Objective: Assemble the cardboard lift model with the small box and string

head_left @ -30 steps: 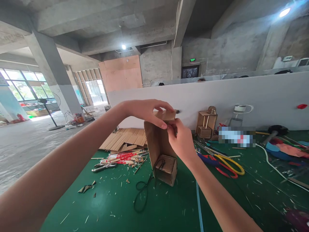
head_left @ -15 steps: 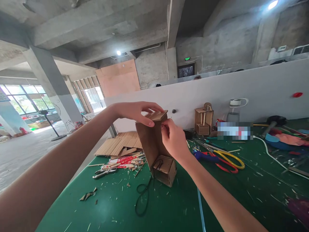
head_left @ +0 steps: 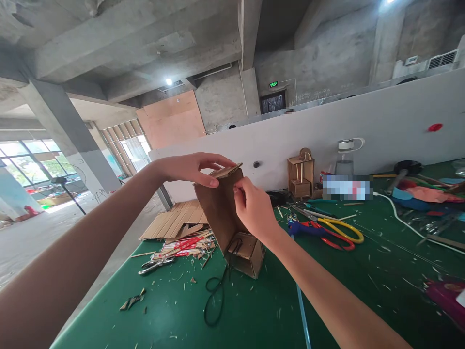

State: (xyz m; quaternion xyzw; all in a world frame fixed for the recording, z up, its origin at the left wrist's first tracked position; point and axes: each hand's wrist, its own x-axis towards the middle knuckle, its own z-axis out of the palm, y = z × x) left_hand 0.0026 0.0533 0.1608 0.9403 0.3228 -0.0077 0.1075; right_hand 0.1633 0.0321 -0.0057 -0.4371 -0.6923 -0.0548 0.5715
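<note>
A tall cardboard structure [head_left: 221, 211] leans a little to the left on the green table, with a small box shape at its foot. My left hand [head_left: 198, 169] grips its top edge, thumb in front and fingers behind over the top flap. At the upper right side, my right hand [head_left: 254, 206] is closed in a pinch against the cardboard; what lies between its fingertips is hidden. Black scissors [head_left: 214, 300] rest at the structure's base, their blades partly hidden by it.
Wooden sticks in red and white wrapping [head_left: 187, 245], pliers [head_left: 156, 265] and flat cardboard [head_left: 174, 220] lie left. Red and yellow handled tools [head_left: 341, 232], another cardboard model [head_left: 301, 174] and a bottle [head_left: 344, 162] stand or lie right. A white partition [head_left: 392, 126] runs behind.
The view has shifted slightly. Both hands and the top of the cardboard structure have moved a little to the left, and the structure tilts more. The grip looks the same.
</note>
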